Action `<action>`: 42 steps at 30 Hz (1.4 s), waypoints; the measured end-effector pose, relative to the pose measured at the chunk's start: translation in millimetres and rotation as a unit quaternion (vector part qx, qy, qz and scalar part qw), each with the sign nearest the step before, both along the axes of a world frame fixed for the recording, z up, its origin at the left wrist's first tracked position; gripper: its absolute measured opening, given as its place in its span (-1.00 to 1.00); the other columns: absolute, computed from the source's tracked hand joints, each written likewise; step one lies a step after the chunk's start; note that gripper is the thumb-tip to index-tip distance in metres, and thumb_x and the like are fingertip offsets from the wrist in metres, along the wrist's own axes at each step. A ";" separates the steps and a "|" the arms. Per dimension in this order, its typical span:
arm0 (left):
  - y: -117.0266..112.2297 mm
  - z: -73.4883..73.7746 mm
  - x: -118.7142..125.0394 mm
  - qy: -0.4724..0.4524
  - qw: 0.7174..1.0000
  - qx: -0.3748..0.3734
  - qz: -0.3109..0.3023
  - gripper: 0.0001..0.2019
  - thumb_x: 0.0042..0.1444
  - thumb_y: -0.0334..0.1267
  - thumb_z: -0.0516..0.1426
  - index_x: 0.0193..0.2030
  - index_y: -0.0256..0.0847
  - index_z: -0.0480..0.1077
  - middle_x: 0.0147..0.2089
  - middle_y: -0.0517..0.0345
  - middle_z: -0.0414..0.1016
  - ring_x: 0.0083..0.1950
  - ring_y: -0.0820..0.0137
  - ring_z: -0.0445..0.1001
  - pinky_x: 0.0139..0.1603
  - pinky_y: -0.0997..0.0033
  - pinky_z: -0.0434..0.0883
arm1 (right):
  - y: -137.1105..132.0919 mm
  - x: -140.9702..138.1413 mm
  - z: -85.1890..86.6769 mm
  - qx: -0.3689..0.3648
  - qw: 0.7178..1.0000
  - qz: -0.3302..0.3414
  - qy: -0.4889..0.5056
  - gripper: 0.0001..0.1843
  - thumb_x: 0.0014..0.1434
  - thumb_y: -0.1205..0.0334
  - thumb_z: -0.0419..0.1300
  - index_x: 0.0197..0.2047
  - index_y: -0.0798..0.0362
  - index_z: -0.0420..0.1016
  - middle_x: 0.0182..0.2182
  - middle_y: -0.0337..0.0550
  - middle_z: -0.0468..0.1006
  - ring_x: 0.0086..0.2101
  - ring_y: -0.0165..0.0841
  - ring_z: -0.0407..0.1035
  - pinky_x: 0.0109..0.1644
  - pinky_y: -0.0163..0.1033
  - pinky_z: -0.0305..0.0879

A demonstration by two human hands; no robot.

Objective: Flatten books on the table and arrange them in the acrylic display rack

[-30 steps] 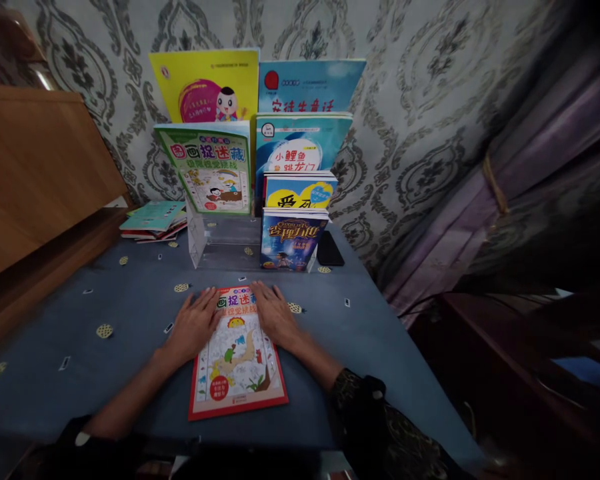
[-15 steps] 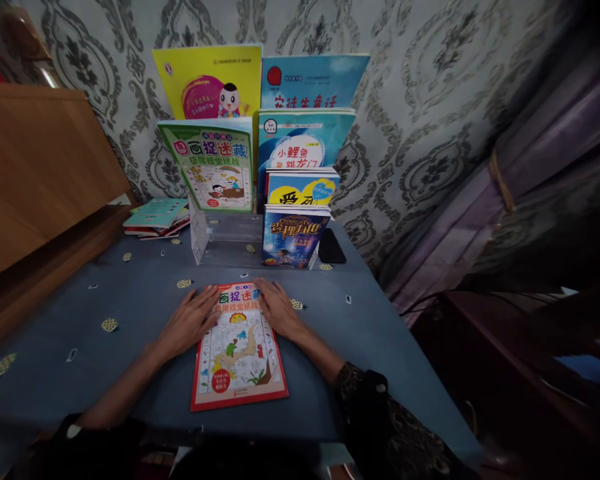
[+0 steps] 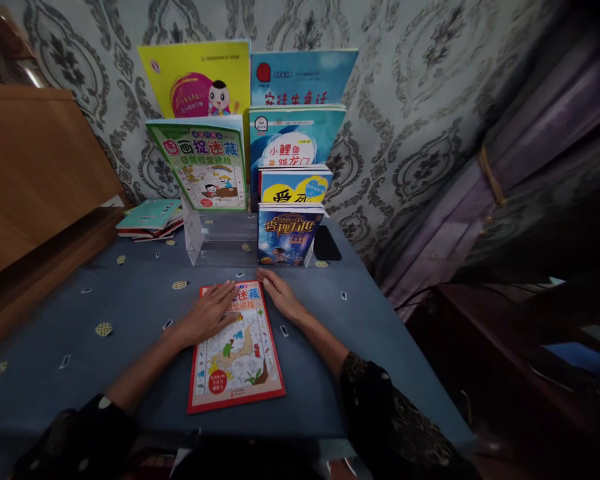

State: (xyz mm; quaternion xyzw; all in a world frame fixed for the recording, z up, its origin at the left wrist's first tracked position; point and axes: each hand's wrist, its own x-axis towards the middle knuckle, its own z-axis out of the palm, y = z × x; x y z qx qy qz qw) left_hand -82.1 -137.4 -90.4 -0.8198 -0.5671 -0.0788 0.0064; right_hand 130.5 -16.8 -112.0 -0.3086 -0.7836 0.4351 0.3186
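A red-bordered picture book (image 3: 240,353) lies flat on the blue-grey table in front of me. My left hand (image 3: 207,313) rests flat across its upper left part, fingers stretched out over the title. At the top right corner of the book is my right hand (image 3: 283,297), its fingers extended and held close together along the edge. Behind the book stands a clear acrylic rack (image 3: 223,253). Its lower right holds a dark blue book (image 3: 286,237); a green-bordered picture book (image 3: 203,163) leans at the left.
Further back in the rack are a yellow book (image 3: 160,67), a blue book (image 3: 305,70), a teal book (image 3: 325,127) and a blue-and-yellow book (image 3: 290,187). Stacked books (image 3: 150,217) lie at the left, beside a wooden cabinet (image 3: 35,167). A black phone (image 3: 327,243) lies right of the rack.
My left hand has slid right and further over the book's title. My right hand has drawn off the cover to its right edge. The view has shifted slightly.
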 end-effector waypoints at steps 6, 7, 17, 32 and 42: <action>17.5 2.8 19.8 -0.012 0.999 -0.017 -0.040 -0.40 0.41 0.06 -0.17 0.47 -0.20 0.01 0.48 -0.06 0.05 0.50 0.27 0.01 0.46 0.07 0.00 | 0.7 1.2 0.5 -0.018 1.000 -0.007 0.017 -0.54 0.43 0.14 -0.10 0.31 0.01 0.28 0.21 -0.05 0.46 0.17 -0.28 0.38 0.26 -0.05 0.29; 19.7 3.3 22.6 -0.015 0.999 -0.018 -0.043 -0.40 0.41 0.06 -0.18 0.47 -0.20 0.00 0.48 -0.05 0.04 0.50 0.27 0.00 0.46 0.06 0.00 | 0.6 1.6 0.8 -0.017 1.000 -0.007 0.016 -0.54 0.43 0.13 -0.11 0.31 0.00 0.29 0.21 -0.05 0.46 0.17 -0.28 0.37 0.26 -0.06 0.29; 30.0 11.6 33.9 -0.021 0.996 -0.038 -0.071 -0.39 0.41 0.09 -0.21 0.47 -0.18 0.00 0.49 -0.01 0.04 0.50 0.28 0.00 0.48 0.06 -0.06 | 3.1 1.1 -0.3 -0.010 1.000 -0.007 0.022 -0.55 0.44 0.12 -0.12 0.28 0.01 0.33 0.23 -0.07 0.43 0.21 -0.28 0.32 0.27 -0.07 0.27; 4.4 13.9 44.7 -0.033 0.988 -0.058 -0.137 -0.37 0.38 0.14 -0.15 0.48 -0.11 -0.03 0.48 -0.03 0.07 0.50 0.24 0.01 0.49 -0.01 -0.10 | 2.8 5.0 -0.9 0.033 0.999 0.008 0.006 -0.48 0.42 -0.06 -0.12 0.14 0.06 0.47 0.12 0.02 0.53 0.12 -0.19 0.40 0.26 0.02 0.26; -66.2 23.6 62.7 -0.016 0.972 -0.107 -0.209 -0.17 0.25 0.28 -0.01 0.51 -0.07 -0.18 0.52 0.00 -0.06 0.52 0.10 -0.07 0.49 -0.11 -0.17 | 1.1 6.0 -0.1 0.073 0.997 0.023 -0.014 -0.50 0.43 -0.03 -0.13 0.09 0.03 0.52 0.14 0.00 0.51 0.21 -0.21 0.31 0.31 0.03 0.19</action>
